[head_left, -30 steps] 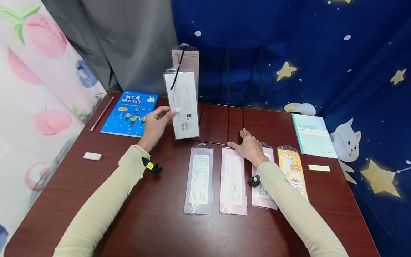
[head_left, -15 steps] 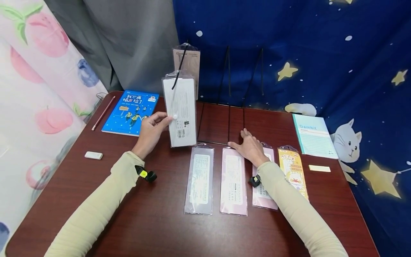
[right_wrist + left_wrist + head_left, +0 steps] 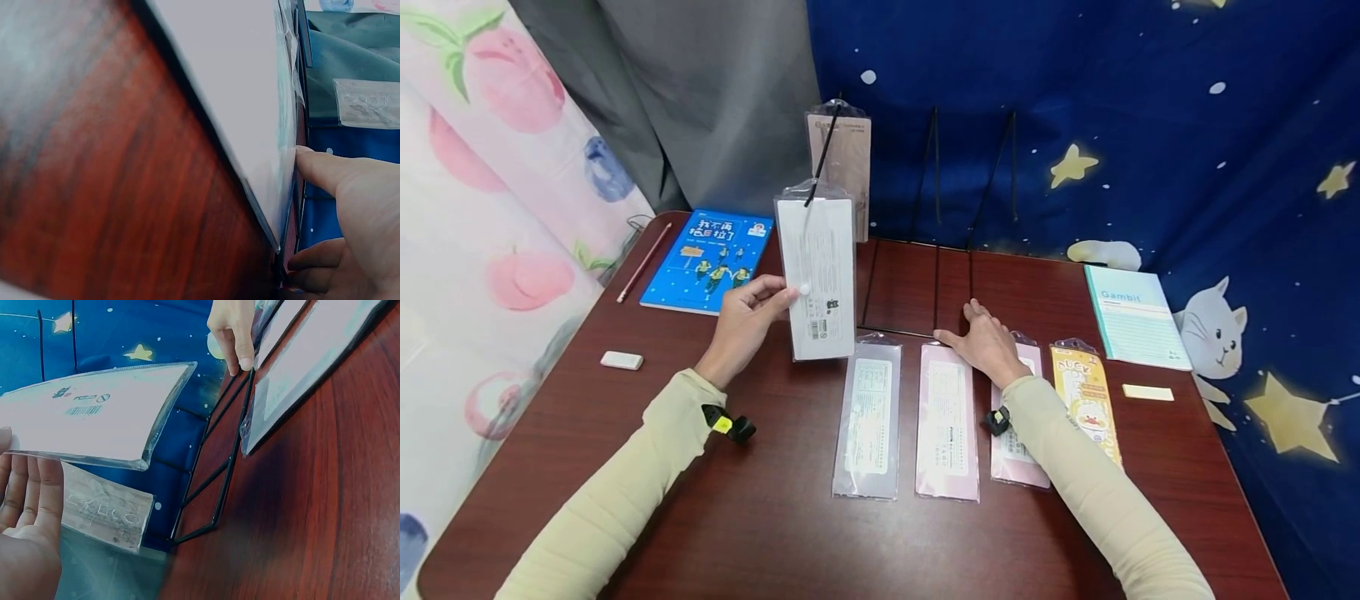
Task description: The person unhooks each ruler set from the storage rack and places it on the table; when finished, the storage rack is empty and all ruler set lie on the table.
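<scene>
My left hand (image 3: 748,321) pinches the left edge of a clear plastic pouch with a white printed back (image 3: 827,267), thumb beside its white snap button (image 3: 805,289). The pouch hangs upright, its top tab close to the front tip of a black wire hook (image 3: 825,154). Behind it, a beige-backed pouch (image 3: 852,167) hangs farther back on that hook. My right hand (image 3: 988,343) rests with extended fingers on the front of the black wire rack's base (image 3: 937,287), near the top of a pink pouch (image 3: 946,425). In the left wrist view, its fingertips touch the rack's bar.
A grey pouch (image 3: 867,425), another pink pouch (image 3: 1015,454) and a yellow duck pouch (image 3: 1084,392) lie in a row. Around them are a blue book (image 3: 703,267), a pencil (image 3: 643,262), a white eraser (image 3: 621,360), a Gambit notebook (image 3: 1135,321) and a pale yellow strip (image 3: 1147,392).
My left hand has drawn the white-backed pouch down and toward me, its tab moving along the hook to the tip. My right hand has stayed on the rack's base.
</scene>
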{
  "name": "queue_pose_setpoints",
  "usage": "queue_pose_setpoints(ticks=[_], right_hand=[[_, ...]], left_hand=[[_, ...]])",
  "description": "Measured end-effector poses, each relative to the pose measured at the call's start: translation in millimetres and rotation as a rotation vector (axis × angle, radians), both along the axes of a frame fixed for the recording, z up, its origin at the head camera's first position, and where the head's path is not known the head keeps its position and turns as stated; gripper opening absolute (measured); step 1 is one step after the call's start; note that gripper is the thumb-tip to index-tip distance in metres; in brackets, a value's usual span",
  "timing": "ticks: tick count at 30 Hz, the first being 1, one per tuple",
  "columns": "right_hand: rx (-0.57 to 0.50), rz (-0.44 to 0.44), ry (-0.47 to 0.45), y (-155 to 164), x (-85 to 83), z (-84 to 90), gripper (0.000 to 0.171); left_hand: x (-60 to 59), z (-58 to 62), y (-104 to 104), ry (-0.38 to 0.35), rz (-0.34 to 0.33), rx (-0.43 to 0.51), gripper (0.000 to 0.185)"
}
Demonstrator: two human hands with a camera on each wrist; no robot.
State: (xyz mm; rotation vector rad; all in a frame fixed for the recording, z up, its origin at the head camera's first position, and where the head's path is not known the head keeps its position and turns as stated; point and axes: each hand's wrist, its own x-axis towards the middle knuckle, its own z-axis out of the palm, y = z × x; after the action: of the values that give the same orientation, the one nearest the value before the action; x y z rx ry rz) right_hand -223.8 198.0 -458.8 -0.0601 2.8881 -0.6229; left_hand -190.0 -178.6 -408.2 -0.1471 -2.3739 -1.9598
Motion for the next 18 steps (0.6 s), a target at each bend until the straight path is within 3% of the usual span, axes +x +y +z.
queue_pose_setpoints(ticks=[18], right_hand=[[-0.012,-0.007,-0.019,-0.4,0.1,0.4,0.096]], left_hand=[[28.9,4.7,-5.5,0.023,-0.033,0.019,0.038]])
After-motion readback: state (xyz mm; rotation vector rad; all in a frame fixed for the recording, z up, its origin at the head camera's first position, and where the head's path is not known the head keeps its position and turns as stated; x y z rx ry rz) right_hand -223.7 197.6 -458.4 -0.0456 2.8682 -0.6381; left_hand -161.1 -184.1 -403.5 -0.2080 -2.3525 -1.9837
